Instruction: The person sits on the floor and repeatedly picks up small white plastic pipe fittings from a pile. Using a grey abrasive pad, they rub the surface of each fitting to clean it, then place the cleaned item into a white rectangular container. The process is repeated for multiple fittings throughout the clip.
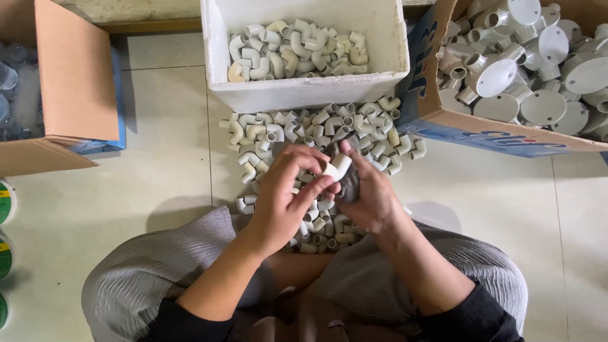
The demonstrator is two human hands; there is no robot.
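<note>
Head view: two hands, left hand [288,193] and right hand [370,190], fingers pinching one white elbow fitting [335,167].

Both hands meet over the floor pile of pipe elbows [316,136]: left hand [288,196] and right hand [367,193] pinch one white elbow [335,168] (a dark cloth [349,183] tucked behind), white foam box [304,95] beyond.

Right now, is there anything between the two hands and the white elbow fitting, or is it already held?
Nothing visible stands between them. The left hand and the right hand both grip the white elbow fitting directly, above the heap of elbows on the floor. A dark grey piece sits in the right palm, under the fitting.
</note>
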